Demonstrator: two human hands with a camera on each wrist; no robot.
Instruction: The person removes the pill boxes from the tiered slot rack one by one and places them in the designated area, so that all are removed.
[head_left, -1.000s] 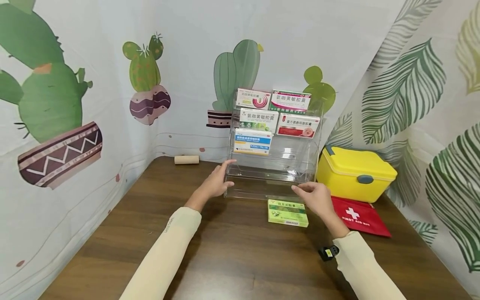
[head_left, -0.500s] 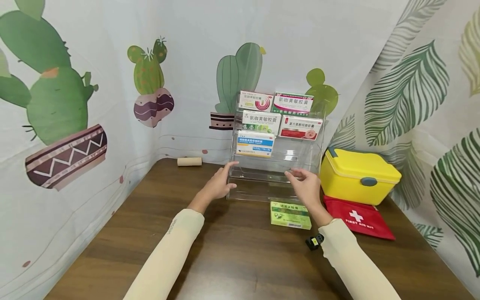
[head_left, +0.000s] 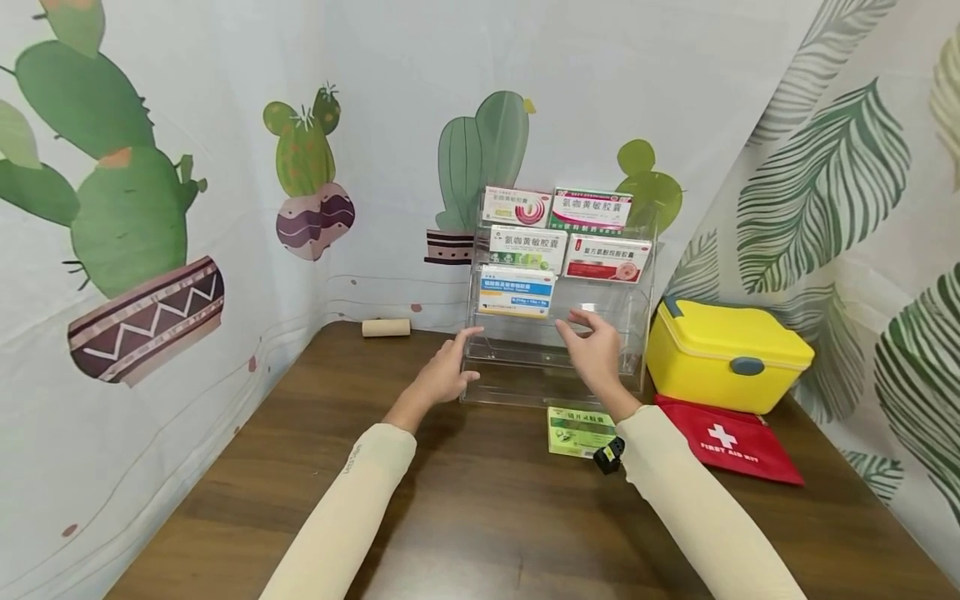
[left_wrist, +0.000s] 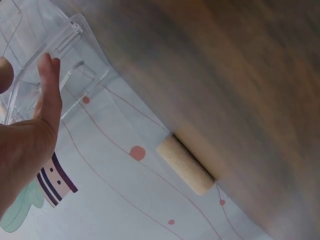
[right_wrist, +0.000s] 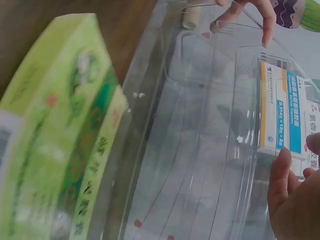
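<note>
A clear tiered display rack [head_left: 517, 395] stands at the table's back, with medicine boxes in its upper tiers. My left hand [head_left: 441, 371] is at the rack's left side, fingers extended; the left wrist view shows them beside its clear edge. My right hand [head_left: 597, 354] is in front of the rack, thumb and fingers apart with nothing between them. In the right wrist view its fingertips are close to the lower end of a blue-and-white medicine box [right_wrist: 282, 107]; contact is unclear. A green medicine box [head_left: 573, 432] lies on the table before the rack, partly covered by my right wrist.
To the rack's right are a yellow lidded case [head_left: 720, 358] and a red first aid pouch [head_left: 738, 446] lying flat. A beige roll [head_left: 386, 327] lies against the wall at back left. A patterned cloth [head_left: 375, 100] hangs behind the wooden table [head_left: 465, 517].
My right hand has risen and moved left, from near the green medicine box to beside the blue-and-white one. The left hand stays at the rack's side. The head view has shifted slightly.
</note>
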